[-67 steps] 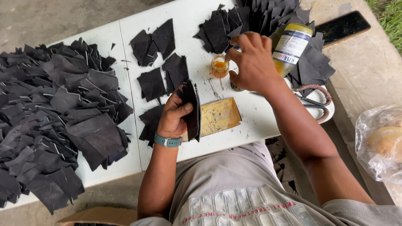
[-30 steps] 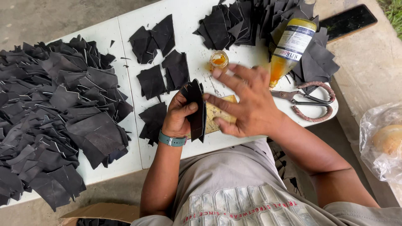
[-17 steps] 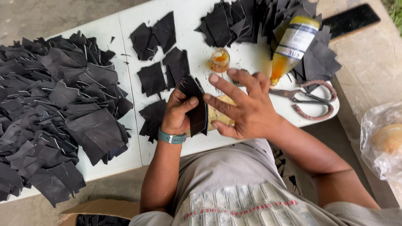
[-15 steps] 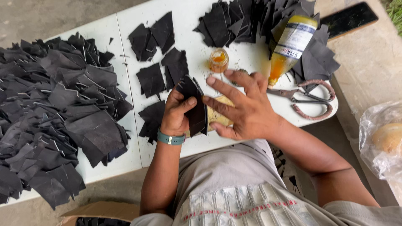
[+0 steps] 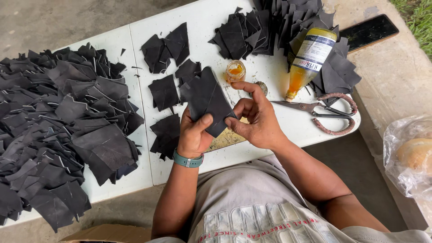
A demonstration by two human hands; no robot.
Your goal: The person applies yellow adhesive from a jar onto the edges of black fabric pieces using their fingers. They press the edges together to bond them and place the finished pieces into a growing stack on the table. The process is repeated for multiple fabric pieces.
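Leather offcut (image 5: 208, 100), black, matte and irregularly angular, is held above the white table (image 5: 211, 36) near its front edge, the left hand (image 5: 194, 135) clamped on its lower part with thumb across the face, and the right hand (image 5: 256, 118) pinching its right edge between thumb and curled fingers. Judged from the layout, work stands at an early or middle stage: a very large heap of similar black pieces (image 5: 58, 130) lies to the left, a few loose pieces (image 5: 164, 92) in the centre, and a smaller stack (image 5: 265, 27) at the far side; which pile is finished cannot be told. Beneath the hands lies a yellowish, stained pad (image 5: 227, 139). A small open jar of amber liquid (image 5: 235, 71) stands just beyond, near a tipped glass bottle (image 5: 308, 60) holding the same colour. Rusty scissors (image 5: 324, 114) lie to the right.
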